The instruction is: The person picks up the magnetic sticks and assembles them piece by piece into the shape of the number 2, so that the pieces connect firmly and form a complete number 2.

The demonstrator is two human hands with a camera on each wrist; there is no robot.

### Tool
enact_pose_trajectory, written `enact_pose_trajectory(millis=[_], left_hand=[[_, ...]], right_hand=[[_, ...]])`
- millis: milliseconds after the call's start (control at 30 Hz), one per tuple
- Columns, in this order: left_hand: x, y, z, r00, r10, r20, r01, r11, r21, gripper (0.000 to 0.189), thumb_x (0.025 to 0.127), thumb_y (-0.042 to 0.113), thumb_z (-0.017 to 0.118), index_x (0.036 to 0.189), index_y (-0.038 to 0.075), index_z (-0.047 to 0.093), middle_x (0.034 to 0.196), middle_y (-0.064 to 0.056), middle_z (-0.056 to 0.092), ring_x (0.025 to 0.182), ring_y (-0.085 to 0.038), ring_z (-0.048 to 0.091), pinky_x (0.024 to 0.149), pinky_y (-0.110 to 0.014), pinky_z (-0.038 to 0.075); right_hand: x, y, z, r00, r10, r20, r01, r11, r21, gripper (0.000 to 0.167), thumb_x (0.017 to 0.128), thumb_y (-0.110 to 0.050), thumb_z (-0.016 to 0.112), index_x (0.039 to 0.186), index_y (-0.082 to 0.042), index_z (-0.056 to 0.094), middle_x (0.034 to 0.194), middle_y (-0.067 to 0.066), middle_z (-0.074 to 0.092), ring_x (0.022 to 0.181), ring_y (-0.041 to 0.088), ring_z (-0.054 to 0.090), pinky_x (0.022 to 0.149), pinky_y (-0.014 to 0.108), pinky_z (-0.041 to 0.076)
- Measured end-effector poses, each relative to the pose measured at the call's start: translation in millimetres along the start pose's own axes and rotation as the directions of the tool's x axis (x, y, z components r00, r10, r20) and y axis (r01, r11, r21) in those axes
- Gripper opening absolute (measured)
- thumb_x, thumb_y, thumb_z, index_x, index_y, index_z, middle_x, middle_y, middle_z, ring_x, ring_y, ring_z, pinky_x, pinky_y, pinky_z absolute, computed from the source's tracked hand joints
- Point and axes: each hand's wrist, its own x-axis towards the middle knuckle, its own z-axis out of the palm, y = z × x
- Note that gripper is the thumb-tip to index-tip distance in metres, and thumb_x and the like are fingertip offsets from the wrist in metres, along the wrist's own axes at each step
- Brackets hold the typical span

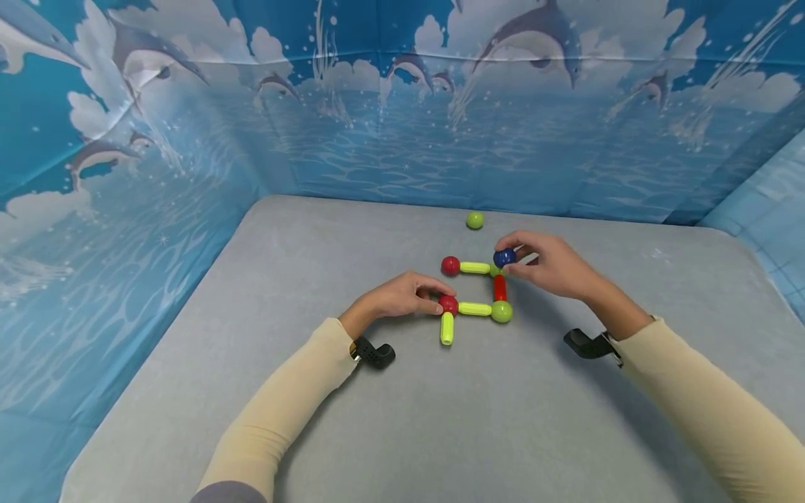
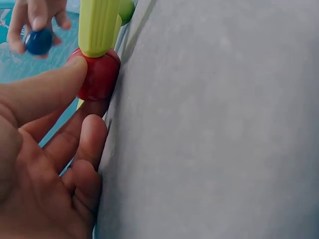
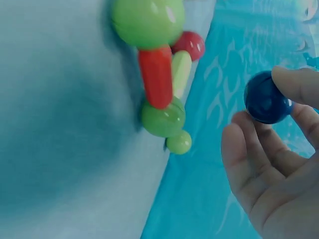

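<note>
My left hand [image 1: 405,295] pinches a red ball [image 2: 98,74] between thumb and fingers, low at the table surface. From that ball, one yellow-green rod [image 1: 447,328] points toward me and another yellow-green rod [image 1: 474,309] runs right to a green ball [image 1: 501,311]. A red rod [image 3: 156,77] links this ball to a farther green ball [image 3: 163,117]. There a third yellow-green rod [image 1: 474,267] leads left to a second red ball [image 1: 450,265]. My right hand [image 1: 550,265] holds a dark blue ball [image 3: 268,97] by the fingertips, raised above the table near the farther green ball.
A loose green ball [image 1: 474,220] lies near the back edge of the grey table [image 1: 314,244]. Behind and at the sides hangs a blue curtain [image 1: 402,140] printed with dolphins. Black wrist mounts [image 1: 377,354] stick out beside both wrists.
</note>
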Motion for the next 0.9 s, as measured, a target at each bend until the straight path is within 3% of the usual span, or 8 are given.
enact_pose_trajectory(millis=[200, 367, 533, 733, 900], left_hand=[[-1.7, 3.8, 1.0, 1.000, -0.018, -0.010, 0.019, 0.999, 0.028, 0.037, 0.094, 0.015, 0.068, 0.131, 0.016, 0.066, 0.105, -0.004, 0.069, 0.071, -0.012, 0.046, 0.064, -0.022, 0.037], [-0.8, 6.9, 0.9, 0.998, -0.058, -0.021, 0.059, 0.997, 0.045, 0.037, 0.094, 0.016, 0.068, 0.131, 0.018, 0.066, 0.105, -0.003, 0.069, 0.072, -0.013, 0.046, 0.064, -0.023, 0.037], [-0.1, 7.3, -0.7, 0.997, -0.076, -0.032, 0.077, 0.995, 0.059, 0.038, 0.094, 0.017, 0.068, 0.131, 0.020, 0.066, 0.115, -0.003, 0.068, 0.073, -0.013, 0.047, 0.064, -0.023, 0.037], [1.4, 8.5, 0.2, 0.995, -0.084, -0.047, 0.087, 0.994, 0.073, 0.037, 0.094, 0.017, 0.067, 0.131, 0.021, 0.065, 0.123, -0.002, 0.066, 0.076, -0.013, 0.049, 0.065, -0.023, 0.038], [2.7, 9.1, -0.3, 0.994, -0.094, -0.060, 0.098, 0.992, 0.074, 0.037, 0.095, 0.018, 0.067, 0.131, 0.023, 0.065, 0.125, 0.000, 0.065, 0.079, -0.014, 0.052, 0.066, -0.024, 0.040]], right_hand=[[-39.0, -0.3, 12.4, 1.000, -0.009, 0.024, 0.009, 1.000, -0.028, 0.038, 0.092, -0.009, 0.069, 0.128, -0.006, 0.061, 0.124, 0.013, 0.066, 0.103, 0.026, 0.066, 0.085, 0.045, 0.057], [-55.2, -0.8, 23.1, 0.996, 0.040, 0.081, -0.039, 0.999, -0.019, 0.036, 0.092, -0.011, 0.068, 0.127, -0.005, 0.061, 0.124, 0.016, 0.066, 0.103, 0.029, 0.067, 0.082, 0.041, 0.057], [-52.9, -0.7, 26.7, 0.990, 0.092, 0.109, -0.097, 0.994, 0.041, 0.036, 0.094, -0.013, 0.066, 0.128, -0.004, 0.059, 0.127, 0.018, 0.064, 0.111, 0.035, 0.065, 0.086, 0.044, 0.058], [-45.2, 3.5, 26.1, 0.977, 0.141, 0.162, -0.169, 0.971, 0.167, 0.039, 0.097, -0.015, 0.062, 0.133, -0.002, 0.054, 0.134, 0.021, 0.057, 0.117, 0.038, 0.062, 0.080, 0.035, 0.060], [-37.2, 8.1, 24.9, 0.971, 0.162, 0.173, -0.199, 0.954, 0.224, 0.040, 0.099, -0.017, 0.060, 0.135, -0.003, 0.052, 0.136, 0.023, 0.053, 0.119, 0.040, 0.061, 0.083, 0.038, 0.060]])
